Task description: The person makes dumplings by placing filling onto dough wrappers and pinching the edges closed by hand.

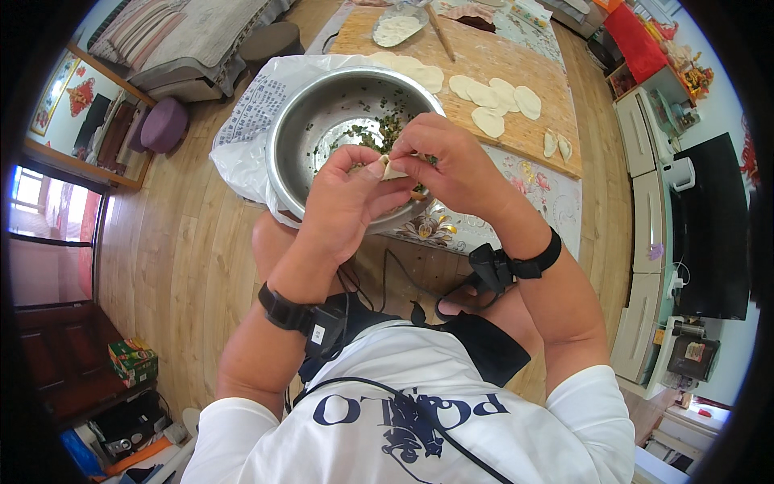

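Note:
Above the near side of a steel bowl (284, 127), my left hand (347, 193) and my right hand (444, 160) meet, their fingertips pinching a folded dumpling (393, 169) of pale dough between them. Chopped green filling (381, 130) lies in the bowl, partly hidden by my hands. To the right of the bowl, several round dough wrappers (488, 122) rest on a floured wooden board (520, 66); more overlap behind the bowl's rim. Two shaped dumplings (557, 145) lie near the board's right corner. Each of my wrists wears a black strap with a device.
A dish of flour (398, 27) and a rolling pin (440, 33) lie at the board's far side. A white plastic bag (242, 139) spreads under the bowl on the left. The table has a floral cover (538, 187). Dark stool (272, 42) beyond; black cable below the table edge.

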A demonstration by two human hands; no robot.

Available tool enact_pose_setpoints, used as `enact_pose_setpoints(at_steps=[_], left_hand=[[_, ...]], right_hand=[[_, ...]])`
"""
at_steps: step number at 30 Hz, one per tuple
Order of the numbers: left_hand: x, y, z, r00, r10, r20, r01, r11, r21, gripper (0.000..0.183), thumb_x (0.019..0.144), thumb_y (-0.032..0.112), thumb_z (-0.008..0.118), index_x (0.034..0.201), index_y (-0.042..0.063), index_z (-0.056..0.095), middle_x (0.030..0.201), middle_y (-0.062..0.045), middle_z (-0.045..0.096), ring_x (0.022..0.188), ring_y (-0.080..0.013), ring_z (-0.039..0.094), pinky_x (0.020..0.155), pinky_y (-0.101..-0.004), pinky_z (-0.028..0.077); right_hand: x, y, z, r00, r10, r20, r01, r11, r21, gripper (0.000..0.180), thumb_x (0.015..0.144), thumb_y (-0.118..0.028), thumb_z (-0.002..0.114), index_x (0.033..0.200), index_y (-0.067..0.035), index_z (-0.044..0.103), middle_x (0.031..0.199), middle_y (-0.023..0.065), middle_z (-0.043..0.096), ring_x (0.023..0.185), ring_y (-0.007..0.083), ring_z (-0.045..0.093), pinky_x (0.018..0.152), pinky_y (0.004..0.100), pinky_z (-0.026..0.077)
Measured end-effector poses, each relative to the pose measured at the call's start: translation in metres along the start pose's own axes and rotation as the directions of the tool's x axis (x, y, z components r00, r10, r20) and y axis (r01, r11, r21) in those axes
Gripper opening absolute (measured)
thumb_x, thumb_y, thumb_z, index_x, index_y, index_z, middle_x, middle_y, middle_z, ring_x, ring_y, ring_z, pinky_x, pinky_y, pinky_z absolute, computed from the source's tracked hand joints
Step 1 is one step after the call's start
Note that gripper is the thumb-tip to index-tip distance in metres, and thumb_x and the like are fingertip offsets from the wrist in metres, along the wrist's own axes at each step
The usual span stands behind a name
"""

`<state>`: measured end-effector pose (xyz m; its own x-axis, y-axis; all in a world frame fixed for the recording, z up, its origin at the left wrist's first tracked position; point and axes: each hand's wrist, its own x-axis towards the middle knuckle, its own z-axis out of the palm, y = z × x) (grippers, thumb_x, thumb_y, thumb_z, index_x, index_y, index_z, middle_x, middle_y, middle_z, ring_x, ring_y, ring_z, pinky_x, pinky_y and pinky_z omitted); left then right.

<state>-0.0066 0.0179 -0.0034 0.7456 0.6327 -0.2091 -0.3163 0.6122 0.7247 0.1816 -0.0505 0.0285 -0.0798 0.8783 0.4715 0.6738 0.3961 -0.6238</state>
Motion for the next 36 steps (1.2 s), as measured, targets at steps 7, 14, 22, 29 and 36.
enact_pose_setpoints(at_steps=[7, 14, 22, 29, 36], left_hand=[[-0.001, -0.002, 0.001, 0.999, 0.027, -0.018, -0.023, 0.986, 0.168, 0.016, 0.104, 0.007, 0.061, 0.117, 0.003, 0.053, 0.116, -0.018, 0.068, 0.106, -0.0318, 0.073, 0.092, -0.0384, 0.064], [-0.009, -0.015, -0.003, 0.946, 0.316, 0.069, -0.31, 0.825, 0.473, 0.018, 0.099, 0.001, 0.061, 0.117, -0.001, 0.055, 0.112, -0.014, 0.067, 0.105, -0.0212, 0.071, 0.088, -0.0337, 0.063], [-0.004, -0.009, -0.002, 0.958, 0.287, 0.016, -0.254, 0.819, 0.515, 0.013, 0.1, 0.002, 0.06, 0.112, -0.003, 0.059, 0.104, -0.013, 0.068, 0.096, -0.0192, 0.072, 0.083, -0.0313, 0.064], [-0.004, -0.005, -0.001, 0.979, 0.201, -0.036, -0.172, 0.907, 0.383, 0.014, 0.102, 0.004, 0.061, 0.112, -0.005, 0.06, 0.106, -0.016, 0.07, 0.094, -0.022, 0.074, 0.084, -0.0331, 0.064], [-0.002, -0.006, -0.002, 0.98, 0.174, -0.095, -0.145, 0.956, 0.256, 0.013, 0.101, 0.004, 0.062, 0.109, -0.006, 0.061, 0.104, -0.015, 0.071, 0.093, -0.0213, 0.074, 0.085, -0.0343, 0.065]], right_hand=[[-0.001, 0.006, 0.004, 1.0, -0.017, 0.007, 0.017, 1.0, 0.001, 0.008, 0.088, -0.005, 0.072, 0.093, -0.004, 0.066, 0.09, 0.013, 0.064, 0.09, 0.0353, 0.061, 0.079, 0.0432, 0.05], [0.001, 0.005, 0.0, 1.0, 0.005, 0.02, -0.004, 0.999, -0.039, 0.006, 0.089, -0.003, 0.069, 0.092, -0.003, 0.064, 0.091, 0.0146, 0.064, 0.09, 0.0364, 0.06, 0.079, 0.0439, 0.05], [0.003, 0.004, -0.003, 0.998, -0.038, 0.059, 0.039, 0.999, -0.026, 0.007, 0.09, -0.001, 0.069, 0.096, -0.003, 0.066, 0.091, 0.0126, 0.062, 0.087, 0.0325, 0.061, 0.077, 0.0391, 0.05], [0.007, 0.005, -0.001, 0.995, -0.052, 0.087, 0.054, 0.998, -0.021, 0.005, 0.09, -0.009, 0.071, 0.091, -0.005, 0.068, 0.089, 0.0131, 0.066, 0.089, 0.0364, 0.061, 0.08, 0.0443, 0.05], [0.008, -0.004, -0.002, 0.991, -0.011, 0.132, 0.016, 0.999, -0.039, 0.011, 0.088, -0.013, 0.073, 0.09, -0.003, 0.069, 0.088, 0.0139, 0.066, 0.09, 0.0364, 0.061, 0.081, 0.0442, 0.05]])
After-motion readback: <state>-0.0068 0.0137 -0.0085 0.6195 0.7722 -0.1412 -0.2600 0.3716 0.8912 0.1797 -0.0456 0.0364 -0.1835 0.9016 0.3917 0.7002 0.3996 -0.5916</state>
